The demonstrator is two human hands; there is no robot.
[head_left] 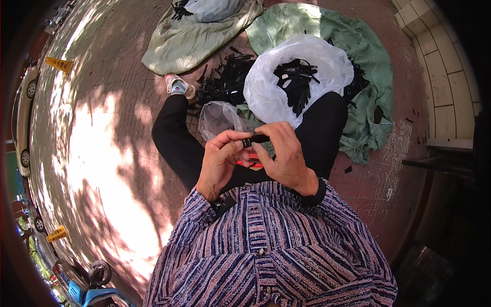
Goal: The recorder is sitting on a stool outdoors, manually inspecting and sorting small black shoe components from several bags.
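Above my lap, my left hand [221, 159] pinches one end of a small black strap-like piece [247, 143] between thumb and fingers. My right hand [287, 157] grips the other end of it, fingers bent over the top and thumb below. The exact kind of piece is too small to make out. Just beneath the hands shows a red object [257, 165], mostly hidden by the fingers. Past my hands, a small clear plastic bag [217, 118] lies between my legs. Beyond it stands a large white plastic bag [262, 71], its mouth open on many similar black pieces [297, 84].
A heap of loose black pieces [227, 79] lies left of the white bag. Green woven sacking [376, 115] spreads under and around the bag, with a pale sack [181, 48] farther left. At right is a tiled wall [442, 66]; at far left are parked vehicles [23, 112].
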